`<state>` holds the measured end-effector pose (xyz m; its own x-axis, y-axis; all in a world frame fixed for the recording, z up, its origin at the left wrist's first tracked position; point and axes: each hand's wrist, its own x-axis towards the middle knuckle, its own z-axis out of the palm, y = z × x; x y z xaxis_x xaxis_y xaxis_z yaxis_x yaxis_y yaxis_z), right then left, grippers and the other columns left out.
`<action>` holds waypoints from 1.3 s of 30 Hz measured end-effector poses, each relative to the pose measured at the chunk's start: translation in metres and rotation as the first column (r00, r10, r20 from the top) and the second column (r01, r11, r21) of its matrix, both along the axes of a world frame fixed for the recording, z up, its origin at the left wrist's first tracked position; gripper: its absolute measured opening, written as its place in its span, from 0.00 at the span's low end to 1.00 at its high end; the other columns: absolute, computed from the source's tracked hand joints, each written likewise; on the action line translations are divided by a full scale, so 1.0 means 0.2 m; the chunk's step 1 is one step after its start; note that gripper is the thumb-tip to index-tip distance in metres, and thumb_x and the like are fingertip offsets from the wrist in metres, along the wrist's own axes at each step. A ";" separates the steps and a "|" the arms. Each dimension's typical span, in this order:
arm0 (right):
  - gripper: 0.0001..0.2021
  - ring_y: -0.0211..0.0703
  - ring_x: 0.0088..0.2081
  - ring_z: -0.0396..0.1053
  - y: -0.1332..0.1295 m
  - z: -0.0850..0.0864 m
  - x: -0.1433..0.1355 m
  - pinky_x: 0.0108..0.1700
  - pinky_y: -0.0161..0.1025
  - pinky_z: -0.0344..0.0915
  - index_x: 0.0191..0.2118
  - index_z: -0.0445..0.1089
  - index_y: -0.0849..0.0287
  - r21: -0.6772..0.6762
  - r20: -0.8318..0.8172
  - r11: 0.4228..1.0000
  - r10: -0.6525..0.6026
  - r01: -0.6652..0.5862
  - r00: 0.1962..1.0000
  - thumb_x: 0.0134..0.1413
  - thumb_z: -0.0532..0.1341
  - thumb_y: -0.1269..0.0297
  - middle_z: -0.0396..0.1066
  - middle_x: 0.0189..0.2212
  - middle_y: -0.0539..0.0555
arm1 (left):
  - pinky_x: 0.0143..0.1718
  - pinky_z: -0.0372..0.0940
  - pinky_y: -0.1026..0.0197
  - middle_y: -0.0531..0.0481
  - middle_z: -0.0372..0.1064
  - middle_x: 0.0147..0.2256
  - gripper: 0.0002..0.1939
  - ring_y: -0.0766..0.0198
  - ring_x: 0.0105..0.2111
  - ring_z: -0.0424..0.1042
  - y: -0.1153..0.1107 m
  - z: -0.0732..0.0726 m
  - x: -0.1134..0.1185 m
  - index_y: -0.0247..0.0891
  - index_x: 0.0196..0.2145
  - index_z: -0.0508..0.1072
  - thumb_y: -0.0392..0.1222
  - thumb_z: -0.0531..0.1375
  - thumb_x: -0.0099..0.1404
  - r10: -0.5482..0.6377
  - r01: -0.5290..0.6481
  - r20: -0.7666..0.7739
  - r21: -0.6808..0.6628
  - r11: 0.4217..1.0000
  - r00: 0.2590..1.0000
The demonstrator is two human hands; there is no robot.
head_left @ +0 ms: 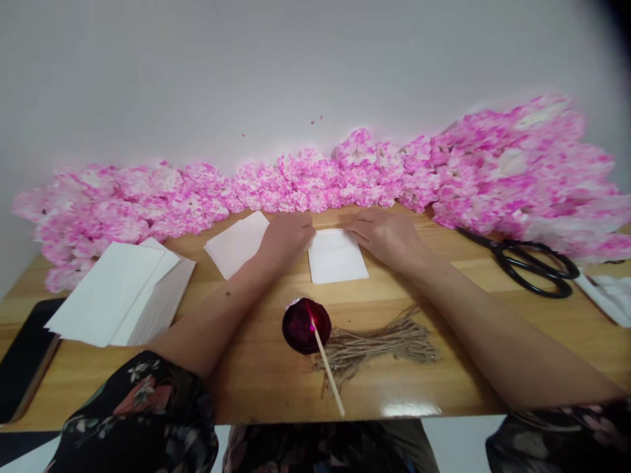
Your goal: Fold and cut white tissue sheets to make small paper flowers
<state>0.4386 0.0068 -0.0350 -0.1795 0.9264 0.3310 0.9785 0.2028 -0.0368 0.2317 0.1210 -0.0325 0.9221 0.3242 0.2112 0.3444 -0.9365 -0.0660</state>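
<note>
A small stack of square white paper (338, 257) lies flat on the wooden table in front of me. My left hand (288, 238) is closed at its upper left corner, fingers curled. At the upper right corner, my right hand (382, 235) pinches the edge, the fingertips partly hidden. Just beyond my left wrist rest more white sheets (237, 244), partly covered by the forearm. Nearer to me is a small round cup of dark magenta liquid (298, 327), with a thin wooden stick (329, 373) leaning out of it. Beside the cup lies a bundle of thin brown twine (377, 345).
Pink and white paper flowers (305, 180) line the wall along the table's back. A thick stack of white paper (116, 292) and a dark phone (27, 358) lie at left. Black-handled scissors (535, 266) and a white packet (608, 295) are at right.
</note>
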 end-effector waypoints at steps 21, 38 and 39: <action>0.09 0.45 0.38 0.72 0.02 -0.04 0.09 0.39 0.39 0.62 0.39 0.73 0.57 -0.068 -0.464 0.995 0.030 -0.069 0.886 0.59 0.54 0.68 0.76 0.37 0.54 | 0.33 0.61 0.63 0.51 0.73 0.28 0.11 0.66 0.28 0.67 0.04 -0.04 -0.01 0.36 0.34 0.75 0.31 0.53 0.60 0.125 0.048 0.305 -0.503 0.863 0.944; 0.08 0.42 0.32 0.71 0.01 -0.02 0.04 0.34 0.39 0.62 0.40 0.74 0.56 -0.174 -0.519 0.983 -0.149 0.066 0.842 0.55 0.63 0.63 0.77 0.34 0.51 | 0.29 0.57 0.63 0.53 0.68 0.25 0.05 0.67 0.25 0.64 -0.01 0.00 0.01 0.36 0.30 0.73 0.40 0.61 0.59 0.175 -0.012 0.263 -0.524 0.852 0.949; 0.10 0.44 0.35 0.73 0.01 -0.03 0.05 0.36 0.40 0.64 0.43 0.75 0.55 -0.163 -0.518 0.985 -0.128 0.050 0.846 0.56 0.62 0.63 0.78 0.38 0.52 | 0.28 0.56 0.63 0.53 0.68 0.24 0.05 0.67 0.25 0.64 -0.01 -0.01 0.02 0.36 0.32 0.73 0.40 0.61 0.59 0.200 -0.039 0.252 -0.526 0.850 0.947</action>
